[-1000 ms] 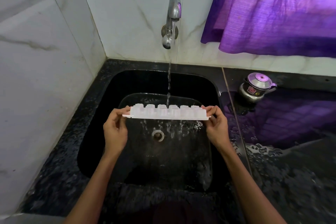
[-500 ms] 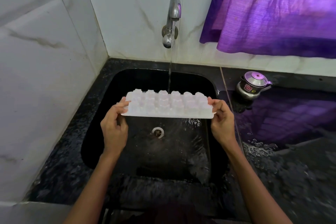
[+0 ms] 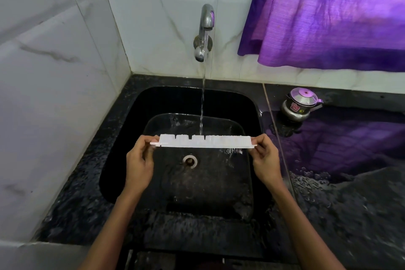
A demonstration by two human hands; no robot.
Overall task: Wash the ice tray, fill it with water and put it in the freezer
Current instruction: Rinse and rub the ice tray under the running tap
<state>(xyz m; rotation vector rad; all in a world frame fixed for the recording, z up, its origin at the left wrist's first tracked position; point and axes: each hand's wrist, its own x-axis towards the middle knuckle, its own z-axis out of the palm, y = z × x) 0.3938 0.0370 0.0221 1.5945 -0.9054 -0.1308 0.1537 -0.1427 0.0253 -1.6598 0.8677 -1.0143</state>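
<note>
A white plastic ice tray [image 3: 203, 141] is held over the black sink [image 3: 249, 103], turned upside down, so I see its long side and the undersides of its cells. My left hand [image 3: 139, 163] pinches the tray's left end. My right hand [image 3: 265, 160] pinches its right end. A thin stream of water runs from the metal tap [image 3: 205, 28] on the back wall and meets the tray near its middle. Water spills off the tray's right part into the basin.
The sink drain [image 3: 190, 160] lies just below the tray. A small steel kettle [image 3: 299, 104] stands on the wet black counter [image 3: 350, 182] to the right. A purple curtain [image 3: 328, 13] hangs above it. White marble tiles close off the left and back.
Half a second ago the tray was tilted so its cell undersides faced me. It is now level and edge-on under the stream, still held at both ends.
</note>
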